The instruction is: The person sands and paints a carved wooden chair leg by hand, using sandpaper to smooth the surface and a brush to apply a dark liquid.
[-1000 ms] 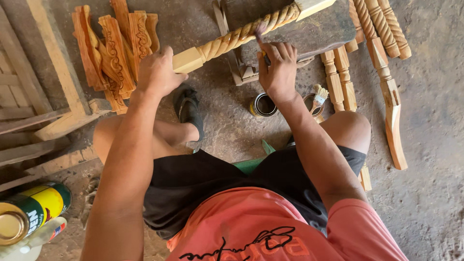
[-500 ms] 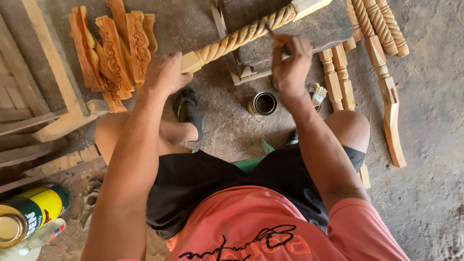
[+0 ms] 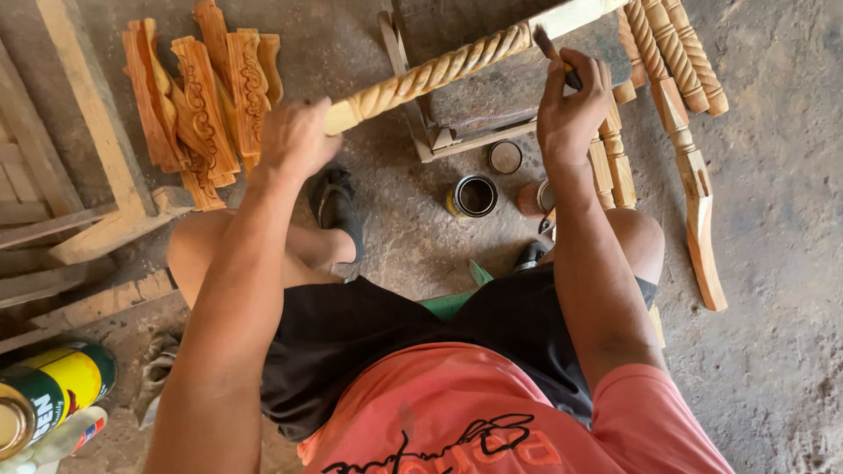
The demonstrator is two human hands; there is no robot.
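Dusty floor (image 3: 773, 351), twisted post (image 3: 439, 75), brush (image 3: 553, 53)

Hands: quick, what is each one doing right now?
Left hand: closed around the end of the twisted wooden post.
Right hand: closed on a small brush, bristles touching the post.

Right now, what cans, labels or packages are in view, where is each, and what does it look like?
Large can: bottom left, lying on its side, green and yellow label.
Small open tin: on the floor between the knees, round, dark inside.
Round lid: just beyond that tin, flat.
No signs or screens.
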